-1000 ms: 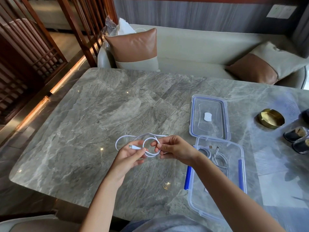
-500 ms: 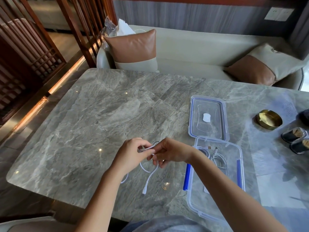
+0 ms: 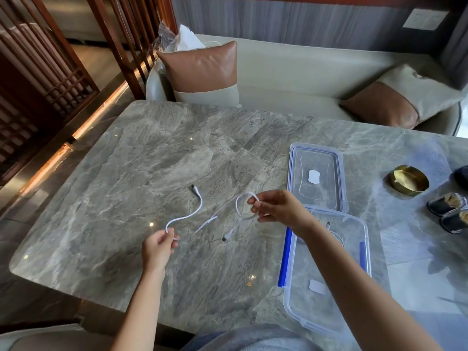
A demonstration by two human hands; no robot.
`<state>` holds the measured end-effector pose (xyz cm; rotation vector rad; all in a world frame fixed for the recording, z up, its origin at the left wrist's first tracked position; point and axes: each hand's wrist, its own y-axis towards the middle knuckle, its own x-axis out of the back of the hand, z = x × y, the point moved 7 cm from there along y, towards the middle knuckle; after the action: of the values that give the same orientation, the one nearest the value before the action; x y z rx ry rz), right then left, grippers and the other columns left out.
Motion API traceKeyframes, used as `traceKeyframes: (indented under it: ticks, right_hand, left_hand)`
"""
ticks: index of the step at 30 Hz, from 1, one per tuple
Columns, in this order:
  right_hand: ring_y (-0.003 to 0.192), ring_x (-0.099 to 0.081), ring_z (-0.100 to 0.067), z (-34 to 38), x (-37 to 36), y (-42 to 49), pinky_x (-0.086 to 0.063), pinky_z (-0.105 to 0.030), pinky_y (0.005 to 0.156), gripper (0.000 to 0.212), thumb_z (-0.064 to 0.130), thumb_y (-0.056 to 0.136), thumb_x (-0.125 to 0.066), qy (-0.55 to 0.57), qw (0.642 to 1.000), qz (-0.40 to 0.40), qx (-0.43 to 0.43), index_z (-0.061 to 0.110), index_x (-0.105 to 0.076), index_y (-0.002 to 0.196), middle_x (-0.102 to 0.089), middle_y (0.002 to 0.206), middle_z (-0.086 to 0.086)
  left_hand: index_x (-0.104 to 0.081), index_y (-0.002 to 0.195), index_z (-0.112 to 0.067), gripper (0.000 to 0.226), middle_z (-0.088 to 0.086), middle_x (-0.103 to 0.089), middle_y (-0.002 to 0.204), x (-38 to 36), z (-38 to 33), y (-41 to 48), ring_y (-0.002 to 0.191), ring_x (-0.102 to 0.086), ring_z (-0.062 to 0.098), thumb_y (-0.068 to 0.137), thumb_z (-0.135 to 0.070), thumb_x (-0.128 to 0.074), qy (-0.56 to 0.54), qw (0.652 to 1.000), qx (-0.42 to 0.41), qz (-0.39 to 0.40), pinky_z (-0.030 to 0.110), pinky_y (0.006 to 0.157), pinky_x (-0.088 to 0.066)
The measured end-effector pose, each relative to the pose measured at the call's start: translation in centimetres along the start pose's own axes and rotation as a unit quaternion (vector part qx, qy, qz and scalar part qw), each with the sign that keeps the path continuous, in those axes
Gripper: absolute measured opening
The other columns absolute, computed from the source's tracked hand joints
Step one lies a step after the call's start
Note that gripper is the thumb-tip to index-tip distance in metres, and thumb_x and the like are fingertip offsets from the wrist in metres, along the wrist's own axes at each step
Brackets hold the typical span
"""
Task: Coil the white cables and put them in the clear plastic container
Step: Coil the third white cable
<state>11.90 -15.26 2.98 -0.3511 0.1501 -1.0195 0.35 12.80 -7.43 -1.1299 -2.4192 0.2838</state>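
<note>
A white cable (image 3: 187, 216) hangs uncoiled above the marble table (image 3: 126, 173). My left hand (image 3: 159, 245) pinches one stretch of it, and its free end with a dark plug (image 3: 194, 187) curves away from me. My right hand (image 3: 277, 210) holds a small loop (image 3: 244, 206) of the same cable, and another plug end (image 3: 226, 236) dangles below. The clear plastic container (image 3: 326, 310) with blue clips stands open under my right forearm. Another white cable (image 3: 335, 235) lies inside it, partly hidden by my arm.
The container's clear lid (image 3: 316, 176) lies flat on the table just beyond it. A brass dish (image 3: 407, 179) and two small dark trays (image 3: 449, 210) sit at the right edge. A sofa with cushions (image 3: 202, 72) runs behind the table.
The coil held between both hands has come apart. My hands have moved away from each other, the left toward me and the right toward the container, stretching the cable out.
</note>
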Motion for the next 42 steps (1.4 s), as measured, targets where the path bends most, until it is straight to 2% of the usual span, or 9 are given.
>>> traceKeyframes:
  ticks: [7, 9, 11, 14, 19, 22, 27, 33, 42]
  right_hand:
    - [0.054, -0.056, 0.0, 0.3, 3.3, 0.3, -0.057, -0.017, 0.064, 0.021, 0.002, 0.091, -0.055, 0.094, 0.985, -0.141, 0.025, -0.007, -0.063, 0.107, -0.061, 0.073, -0.005]
    - [0.054, -0.058, 0.0, 0.4, 3.8, 0.2, -0.057, -0.017, 0.064, 0.02, 0.003, 0.091, -0.055, 0.074, 0.989, -0.124, 0.023, -0.005, -0.064, 0.107, -0.062, 0.073, -0.004]
    - [0.056, -0.059, 0.0, 0.4, 3.3, 0.1, -0.057, -0.018, 0.063, 0.017, 0.003, 0.091, -0.056, 0.029, 0.997, -0.075, 0.015, 0.0, -0.066, 0.103, -0.064, 0.073, -0.003]
    - [0.057, -0.059, -0.001, 0.0, 1.8, 0.3, -0.055, -0.017, 0.06, 0.016, 0.002, 0.089, -0.058, -0.031, 1.0, -0.005, 0.003, 0.001, -0.068, 0.101, -0.066, 0.068, 0.002]
    - [0.055, -0.058, -0.001, -0.4, -1.2, 0.3, -0.054, -0.016, 0.059, 0.016, 0.001, 0.088, -0.06, -0.116, 0.988, 0.096, -0.025, 0.006, -0.07, 0.098, -0.067, 0.067, 0.005]
    - [0.055, -0.059, 0.001, 0.2, -2.2, -0.1, -0.053, -0.015, 0.058, 0.015, 0.0, 0.088, -0.059, -0.135, 0.981, 0.137, -0.016, 0.008, -0.07, 0.096, -0.067, 0.066, 0.006]
    - [0.054, -0.058, 0.001, 1.4, -1.3, -0.6, -0.053, -0.015, 0.057, 0.021, -0.002, 0.087, -0.059, -0.132, 0.985, 0.113, 0.011, 0.016, -0.07, 0.088, -0.067, 0.063, 0.009]
    - [0.06, -0.06, 0.0, 2.1, 0.4, -0.9, -0.055, -0.018, 0.062, 0.015, 0.004, 0.089, -0.058, -0.019, 0.997, 0.056, 0.05, 0.015, -0.069, 0.089, -0.068, 0.067, 0.007]
    - [0.066, -0.061, -0.001, 2.6, -0.5, -0.9, -0.055, -0.02, 0.066, 0.017, 0.009, 0.089, -0.06, 0.024, 0.994, 0.084, 0.059, 0.02, -0.073, 0.088, -0.07, 0.072, 0.007]
  left_hand:
    - [-0.059, 0.073, -0.007, 0.017, 0.005, -0.06, 0.061, 0.5, 5.2, 0.2, 0.039, -0.053, -0.004, 0.089, -0.003, -0.054, 0.018, 0.997, 0.066, -0.032, 0.021, 0.048, -0.04]
    - [-0.058, 0.094, -0.001, 0.011, 0.016, -0.064, 0.077, 0.3, 5.4, 0.1, 0.071, -0.065, 0.018, 0.084, -0.003, -0.061, 0.061, 0.995, 0.073, -0.006, 0.03, 0.065, -0.048]
    - [-0.044, 0.123, 0.004, 0.054, 0.026, -0.059, 0.109, 0.5, 4.4, -0.1, 0.108, -0.054, 0.035, 0.078, -0.01, -0.071, 0.145, 0.987, 0.058, -0.033, 0.044, 0.093, -0.044]
    - [-0.043, 0.127, 0.002, 0.062, 0.027, -0.049, 0.125, 1.0, -1.3, -1.7, 0.118, -0.043, 0.043, 0.075, -0.016, -0.073, 0.204, 0.969, -0.076, -0.119, 0.048, 0.098, -0.035]
    - [-0.057, 0.124, -0.015, 0.048, 0.0, -0.054, 0.127, -5.1, -12.2, -6.1, 0.119, -0.045, 0.014, 0.078, -0.016, -0.071, 0.154, 0.919, -0.342, 0.119, 0.01, 0.101, -0.029]
    - [-0.052, 0.129, -0.029, 0.054, -0.011, -0.049, 0.136, -9.5, -14.6, -8.6, 0.128, -0.036, 0.003, 0.079, -0.029, -0.07, 0.222, 0.85, -0.39, 0.276, 0.019, 0.108, -0.023]
    - [-0.069, 0.101, -0.031, 0.022, -0.012, -0.072, 0.097, -10.5, -14.7, -8.2, 0.094, -0.063, 0.001, 0.08, -0.028, -0.069, 0.191, 0.869, -0.334, 0.311, 0.026, 0.089, -0.047]
    - [-0.071, 0.07, -0.024, 0.016, -0.003, -0.071, 0.064, -8.9, -13.3, -7.2, 0.061, -0.065, 0.006, 0.082, -0.013, -0.067, 0.086, 0.926, -0.222, 0.294, 0.023, 0.06, -0.052]
    - [-0.071, 0.095, -0.015, 0.023, -0.001, -0.071, 0.088, -9.4, -12.1, -9.0, 0.062, -0.065, 0.009, 0.094, -0.019, -0.049, -0.106, 0.927, -0.049, 0.355, 0.02, 0.051, -0.052]
